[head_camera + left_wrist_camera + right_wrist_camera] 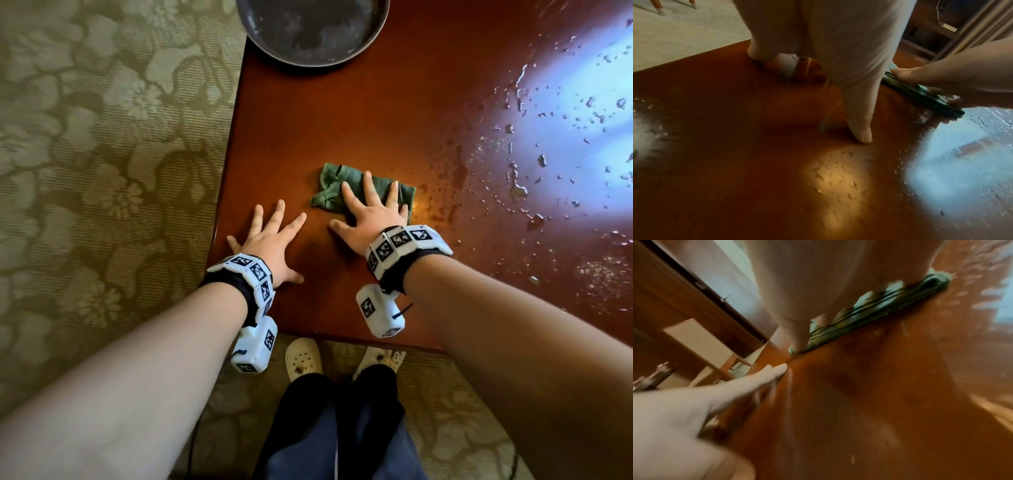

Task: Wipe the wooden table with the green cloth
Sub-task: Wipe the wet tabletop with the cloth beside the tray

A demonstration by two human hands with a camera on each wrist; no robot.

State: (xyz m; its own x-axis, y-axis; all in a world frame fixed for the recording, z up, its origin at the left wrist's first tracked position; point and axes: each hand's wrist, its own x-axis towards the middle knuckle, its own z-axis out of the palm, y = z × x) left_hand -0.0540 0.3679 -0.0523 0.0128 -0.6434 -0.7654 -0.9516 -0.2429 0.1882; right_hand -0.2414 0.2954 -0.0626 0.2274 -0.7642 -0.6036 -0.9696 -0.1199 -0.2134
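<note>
A folded green cloth (pixel 334 181) lies on the glossy reddish wooden table (pixel 342 113), near its front left corner. My right hand (pixel 371 212) presses flat on the cloth with fingers spread and straight; its palm covers the near half. In the right wrist view the cloth (pixel 879 305) shows as a thin layered strip under the right hand (pixel 818 288). My left hand (pixel 274 240) rests flat on bare wood to the left of the cloth, fingers spread, holding nothing. The left wrist view shows the left hand (pixel 838 48) on the wood and the cloth (pixel 920 95) to its right.
Water drops and smears (pixel 520 164) cover the right part of the table, under a bright window reflection. A dark round tray (pixel 308 31) sits at the far edge. Patterned carpet (pixel 102 171) lies left of the table; my feet in white clogs (pixel 303 358) stand at the near edge.
</note>
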